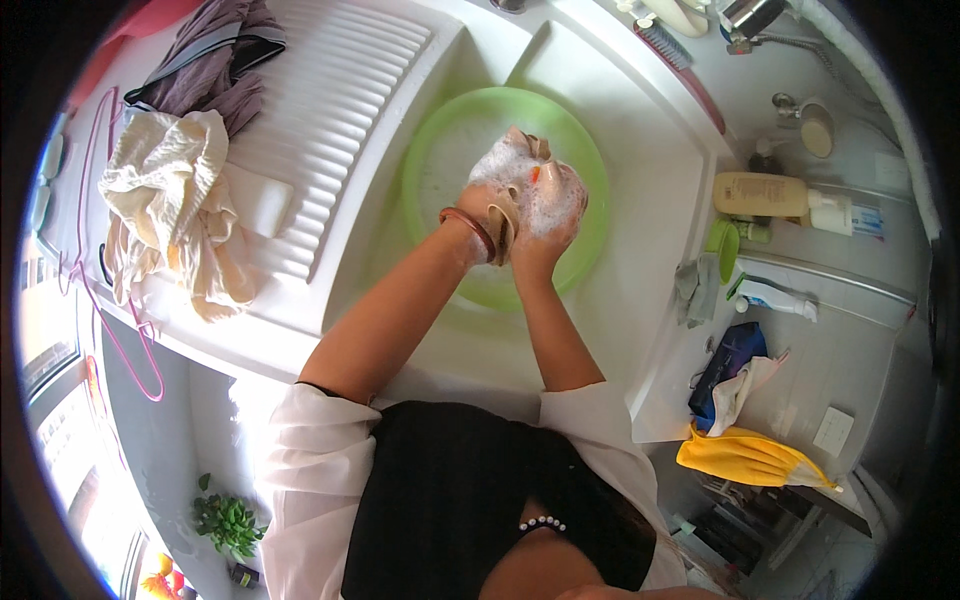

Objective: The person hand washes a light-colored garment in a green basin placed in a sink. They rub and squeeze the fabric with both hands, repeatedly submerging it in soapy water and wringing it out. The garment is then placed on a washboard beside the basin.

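Observation:
Over a light green plastic basin (581, 259) in a white sink, both hands are pressed around a beige cloth (501, 225) covered in white suds. My left hand (486, 196), with a reddish-brown bangle at its wrist, grips the cloth from the left side. Foam covers much of my right hand (553, 214), which is closed on the cloth from the right. A small orange-red spot shows between the hands. Part of the cloth hangs in a fold beside the bangle. The fingers are partly hidden by foam.
Left of the basin lie a ribbed washboard (345, 97), a white soap bar (262, 201), cream cloth (169, 187), purple-grey clothing (217, 67) and a pink hanger (112, 330). At right are a red-handled brush (686, 75), a pump bottle (761, 193) and a yellow cloth (742, 456).

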### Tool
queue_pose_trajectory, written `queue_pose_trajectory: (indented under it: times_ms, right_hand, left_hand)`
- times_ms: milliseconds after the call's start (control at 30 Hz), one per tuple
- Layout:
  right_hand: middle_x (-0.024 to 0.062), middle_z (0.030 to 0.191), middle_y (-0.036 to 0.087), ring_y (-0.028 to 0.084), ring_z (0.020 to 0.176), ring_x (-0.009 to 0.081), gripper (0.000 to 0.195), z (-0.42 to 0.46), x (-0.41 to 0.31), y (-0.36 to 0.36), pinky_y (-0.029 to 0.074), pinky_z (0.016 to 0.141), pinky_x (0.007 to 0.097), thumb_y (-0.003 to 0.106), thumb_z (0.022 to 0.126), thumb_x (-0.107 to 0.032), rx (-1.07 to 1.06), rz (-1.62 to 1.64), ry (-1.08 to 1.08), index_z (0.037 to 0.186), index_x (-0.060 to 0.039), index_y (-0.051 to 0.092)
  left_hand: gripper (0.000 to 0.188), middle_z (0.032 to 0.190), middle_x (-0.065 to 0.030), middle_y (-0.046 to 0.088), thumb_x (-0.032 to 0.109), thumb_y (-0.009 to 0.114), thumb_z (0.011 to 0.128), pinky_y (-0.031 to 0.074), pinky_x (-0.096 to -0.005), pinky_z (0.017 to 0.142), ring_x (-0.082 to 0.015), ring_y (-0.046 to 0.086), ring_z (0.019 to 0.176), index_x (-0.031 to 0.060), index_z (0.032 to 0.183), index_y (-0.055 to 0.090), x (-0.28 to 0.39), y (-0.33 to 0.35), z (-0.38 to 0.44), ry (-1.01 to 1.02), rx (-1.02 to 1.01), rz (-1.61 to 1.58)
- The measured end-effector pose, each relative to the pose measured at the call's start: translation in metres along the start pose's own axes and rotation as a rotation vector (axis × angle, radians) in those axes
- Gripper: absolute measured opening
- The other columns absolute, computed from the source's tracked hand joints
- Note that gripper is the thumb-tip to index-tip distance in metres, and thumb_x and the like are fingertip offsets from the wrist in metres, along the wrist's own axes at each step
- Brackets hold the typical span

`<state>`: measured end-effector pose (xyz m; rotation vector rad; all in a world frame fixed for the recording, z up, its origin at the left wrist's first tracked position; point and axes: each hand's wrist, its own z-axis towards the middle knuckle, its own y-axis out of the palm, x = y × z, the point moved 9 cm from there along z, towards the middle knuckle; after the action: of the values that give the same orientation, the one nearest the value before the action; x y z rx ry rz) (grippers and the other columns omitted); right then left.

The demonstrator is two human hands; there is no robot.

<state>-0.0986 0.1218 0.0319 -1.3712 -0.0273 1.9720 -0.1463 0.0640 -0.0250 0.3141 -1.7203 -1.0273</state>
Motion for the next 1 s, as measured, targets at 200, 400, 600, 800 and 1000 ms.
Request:
queue_pose_trajectory:
  times_ms: [200,400,600,800,1000]
  right_hand:
    - [0.0123,0.1,0.053,0.049,0.095,0.0292,0.034,0.004,-0.014,0.0,0.039,0.082,0.038,0.063,0.071,-0.009,-0.015,-0.073,-0.151,0.103,-0.0027,0.052]
    - [0.0116,0.094,0.056,0.052,0.089,0.0261,0.025,0.006,0.001,0.006,0.041,0.079,0.037,0.06,0.074,-0.009,-0.093,0.002,-0.049,0.097,-0.0006,0.056]
    - [0.014,0.091,0.057,0.055,0.085,0.0281,0.022,0.004,0.049,0.012,0.043,0.074,0.0367,0.055,0.078,-0.015,-0.004,0.474,0.538,0.094,-0.0008,0.058]
    - [0.02,0.084,0.06,0.057,0.076,0.0342,0.029,0.027,0.065,0.019,0.044,0.067,0.0407,0.051,0.08,-0.025,-0.329,-0.276,0.095,0.092,0.0007,0.058]
    - [0.0154,0.087,0.059,0.055,0.079,0.034,0.034,0.019,0.114,0.031,0.043,0.072,0.0426,0.043,0.084,-0.035,-0.618,-0.8,-0.019,0.094,-0.006,0.058]
  left_hand:
    - [0.025,0.097,-0.0031,0.054,0.028,0.045,0.09,0.044,-0.0296,0.079,-0.0166,0.053,0.088,0.0092,0.106,0.048,-0.037,-0.013,-0.003,-0.183,0.181,-0.43]
    - [0.03,0.102,-0.0045,0.053,0.027,0.049,0.087,0.043,-0.029,0.083,-0.0176,0.052,0.093,0.0104,0.113,0.047,-0.05,-0.053,0.0,-0.027,0.318,-0.018]
    - [0.034,0.11,-0.0089,0.053,0.031,0.044,0.089,0.043,-0.0327,0.083,-0.0238,0.053,0.09,0.0093,0.114,0.046,-0.017,-0.042,-0.005,0.214,0.268,0.858]
    - [0.053,0.099,-0.0182,0.058,0.048,0.034,0.088,0.04,-0.0351,0.081,-0.0335,0.053,0.09,0.0032,0.107,0.053,0.003,-0.044,0.005,-0.211,0.218,1.118]
    - [0.066,0.106,-0.0202,0.055,0.061,0.037,0.08,0.039,-0.0371,0.084,-0.0345,0.05,0.099,0.0022,0.107,0.053,0.036,-0.055,-0.009,-0.15,0.439,1.356]
